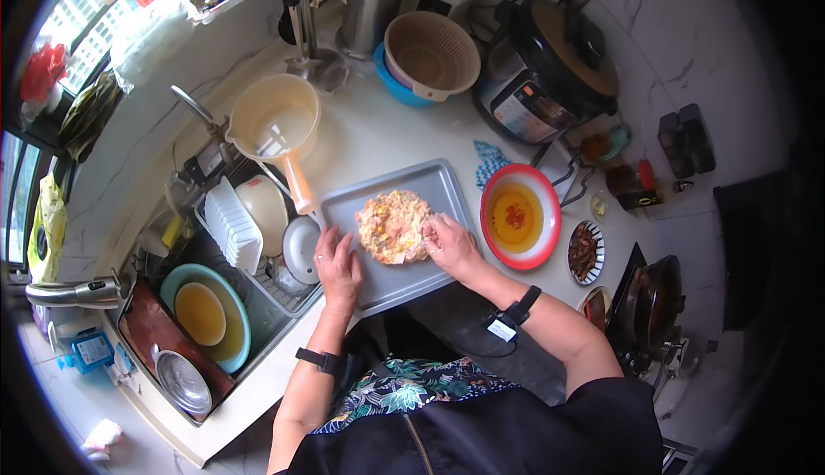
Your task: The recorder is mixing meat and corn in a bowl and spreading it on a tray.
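Note:
A grey metal baking tray [412, 288] lies at the counter's front edge. On it is a rounded, chunky food mixture [394, 227], pale orange with yellow bits. My right hand [454, 247] touches the right side of the mixture, its fingers bunched together; what lies between the fingertips is unclear. My left hand [338, 262] rests at the tray's left rim, fingers apart, near the orange handle [298, 185] of a cream plastic dipper [274, 114]. Right of the tray stands a red-rimmed white bowl [556, 217] with yellow liquid and a reddish-orange patch in it.
Left is a sink with a teal basin [242, 339], a metal bowl [184, 381] and a dish rack [280, 304]. Behind stand a beige colander [433, 52] and an electric pressure cooker [541, 75]. A small dish of brown food [585, 252] and a dark pan [657, 301] are right.

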Tool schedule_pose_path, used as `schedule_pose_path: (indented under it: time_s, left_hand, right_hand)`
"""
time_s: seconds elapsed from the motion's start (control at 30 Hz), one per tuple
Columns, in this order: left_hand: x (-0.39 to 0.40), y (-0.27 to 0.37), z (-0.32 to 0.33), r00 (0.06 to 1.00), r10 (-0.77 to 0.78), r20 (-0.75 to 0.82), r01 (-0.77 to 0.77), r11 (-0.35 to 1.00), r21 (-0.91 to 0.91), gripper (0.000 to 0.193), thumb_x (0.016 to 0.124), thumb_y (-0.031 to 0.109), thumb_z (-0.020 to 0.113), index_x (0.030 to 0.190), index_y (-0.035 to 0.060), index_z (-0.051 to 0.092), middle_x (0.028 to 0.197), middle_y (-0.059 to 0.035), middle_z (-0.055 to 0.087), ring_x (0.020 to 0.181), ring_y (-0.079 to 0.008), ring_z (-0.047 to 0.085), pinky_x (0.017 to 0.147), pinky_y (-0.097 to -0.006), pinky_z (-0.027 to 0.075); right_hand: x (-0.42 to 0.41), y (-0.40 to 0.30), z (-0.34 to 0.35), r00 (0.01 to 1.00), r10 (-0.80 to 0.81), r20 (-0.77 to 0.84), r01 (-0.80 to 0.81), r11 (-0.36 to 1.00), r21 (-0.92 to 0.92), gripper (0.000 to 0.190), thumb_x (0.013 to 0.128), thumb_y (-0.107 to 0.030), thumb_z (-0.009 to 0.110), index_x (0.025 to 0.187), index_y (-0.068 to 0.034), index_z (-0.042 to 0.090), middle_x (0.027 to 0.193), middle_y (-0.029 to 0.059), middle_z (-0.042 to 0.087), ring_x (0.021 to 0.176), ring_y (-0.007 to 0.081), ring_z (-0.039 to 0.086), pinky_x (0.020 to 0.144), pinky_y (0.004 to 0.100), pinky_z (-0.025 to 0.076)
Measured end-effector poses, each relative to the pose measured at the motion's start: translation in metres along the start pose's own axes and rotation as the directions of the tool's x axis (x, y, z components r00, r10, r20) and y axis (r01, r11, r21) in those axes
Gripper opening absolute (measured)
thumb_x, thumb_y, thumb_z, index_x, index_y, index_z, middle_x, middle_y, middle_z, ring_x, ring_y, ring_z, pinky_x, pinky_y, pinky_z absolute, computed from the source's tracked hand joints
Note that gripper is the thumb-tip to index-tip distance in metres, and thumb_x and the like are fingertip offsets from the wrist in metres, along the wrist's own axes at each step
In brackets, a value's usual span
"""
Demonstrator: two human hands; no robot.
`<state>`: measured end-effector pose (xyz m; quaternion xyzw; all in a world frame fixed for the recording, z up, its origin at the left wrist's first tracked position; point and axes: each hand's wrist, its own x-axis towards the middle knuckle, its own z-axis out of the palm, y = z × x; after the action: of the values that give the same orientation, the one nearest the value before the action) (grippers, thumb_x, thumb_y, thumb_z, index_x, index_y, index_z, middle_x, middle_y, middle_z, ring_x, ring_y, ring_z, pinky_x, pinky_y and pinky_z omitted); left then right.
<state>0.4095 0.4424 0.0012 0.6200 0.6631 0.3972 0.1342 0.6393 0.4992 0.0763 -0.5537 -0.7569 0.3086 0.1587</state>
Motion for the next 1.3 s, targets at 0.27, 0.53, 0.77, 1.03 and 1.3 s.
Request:
schedule_pose_path:
  time_s: [0.27, 0.53, 0.77, 1.03, 1.3]
  left_hand:
    - [-0.007, -0.004, 0.005, 0.996, 0.017, 0.089, -0.023, 0.997, 0.068, 0.052, 0.074, -0.004, 0.061, 0.125, 0.0076, 0.059, 0.138, -0.0166, 0.051, 0.135, -0.0392, 0.041, 0.108, -0.0485, 0.034]
    - [-0.007, -0.006, 0.005, 0.995, -0.008, 0.095, 0.001, 0.997, 0.071, 0.054, 0.075, -0.005, 0.06, 0.128, 0.0082, 0.057, 0.141, -0.0165, 0.048, 0.138, -0.0376, 0.038, 0.109, -0.0481, 0.034]
    - [-0.007, -0.001, 0.003, 0.995, -0.002, 0.098, -0.005, 0.998, 0.068, 0.051, 0.075, -0.004, 0.06, 0.125, 0.0078, 0.059, 0.142, -0.0163, 0.048, 0.138, -0.0382, 0.038, 0.109, -0.0483, 0.034]
    - [-0.006, -0.001, 0.001, 0.994, 0.019, 0.11, -0.028, 0.997, 0.076, 0.05, 0.074, -0.003, 0.062, 0.123, 0.0082, 0.059, 0.141, -0.0164, 0.048, 0.138, -0.0383, 0.038, 0.109, -0.049, 0.034]
    - [-0.001, -0.008, 0.004, 0.995, 0.058, 0.082, -0.064, 0.995, 0.071, 0.049, 0.073, -0.002, 0.063, 0.121, 0.0074, 0.061, 0.137, -0.0169, 0.051, 0.136, -0.0391, 0.04, 0.109, -0.0487, 0.034]
  right_hand:
    - [0.021, 0.039, 0.034, 0.987, -0.039, 0.157, 0.071, 0.978, -0.199, 0.014, 0.081, -0.014, 0.065, 0.092, -0.006, 0.058, 0.088, 0.0152, 0.062, 0.092, 0.0375, 0.062, 0.079, 0.0456, 0.048]
    - [0.046, 0.036, 0.031, 0.935, 0.117, 0.335, -0.02, 0.96, -0.281, 0.016, 0.087, -0.014, 0.059, 0.1, -0.005, 0.061, 0.103, 0.02, 0.065, 0.101, 0.0362, 0.061, 0.085, 0.0457, 0.047]
    - [0.001, 0.043, 0.022, 0.96, -0.277, 0.051, 0.277, 0.961, -0.003, 0.033, 0.081, 0.0, 0.056, 0.11, -0.01, 0.068, 0.105, 0.015, 0.064, 0.102, 0.0364, 0.059, 0.089, 0.0424, 0.048]
    - [-0.01, 0.019, 0.021, 0.966, -0.257, 0.004, 0.248, 0.932, -0.265, 0.033, 0.074, 0.0, 0.062, 0.106, -0.009, 0.067, 0.106, 0.0081, 0.059, 0.101, 0.0306, 0.056, 0.085, 0.0441, 0.045]
    - [-0.013, -0.01, -0.016, 0.86, -0.51, -0.019, 0.483, 0.824, -0.296, 0.031, 0.073, 0.0, 0.062, 0.101, -0.011, 0.07, 0.126, 0.0072, 0.061, 0.101, 0.0278, 0.058, 0.084, 0.0382, 0.041]
